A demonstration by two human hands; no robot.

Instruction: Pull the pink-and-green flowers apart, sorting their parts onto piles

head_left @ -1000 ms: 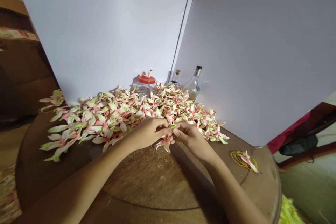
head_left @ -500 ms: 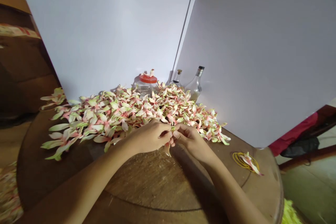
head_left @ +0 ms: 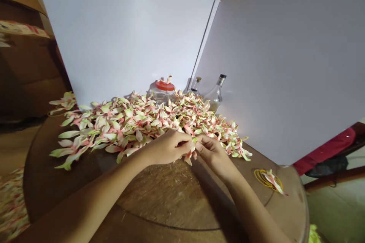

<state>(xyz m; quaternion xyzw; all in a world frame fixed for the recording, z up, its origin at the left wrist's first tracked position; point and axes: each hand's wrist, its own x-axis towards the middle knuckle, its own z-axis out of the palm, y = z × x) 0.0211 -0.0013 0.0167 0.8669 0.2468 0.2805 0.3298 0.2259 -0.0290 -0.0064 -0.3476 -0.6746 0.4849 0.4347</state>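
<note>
My left hand (head_left: 168,147) and my right hand (head_left: 212,151) meet at the near edge of a wide heap of pink, cream and green flowers (head_left: 134,121) on a round wooden table (head_left: 171,197). Both hands are closed in a pinch on one small pink flower (head_left: 190,154) held between their fingertips, just above the tabletop. The flower's petals hang down below the fingers.
A clear jar with a red lid (head_left: 162,90) and two glass bottles (head_left: 215,93) stand behind the heap, against white boards (head_left: 128,34). Yellow rubber bands (head_left: 264,177) with one flower on them lie at the table's right. More flowers lie off the left edge.
The hands stay pinched on the same flower, which is drawn further in between the fingers. The camera has shifted a little, moving everything slightly right and down.
</note>
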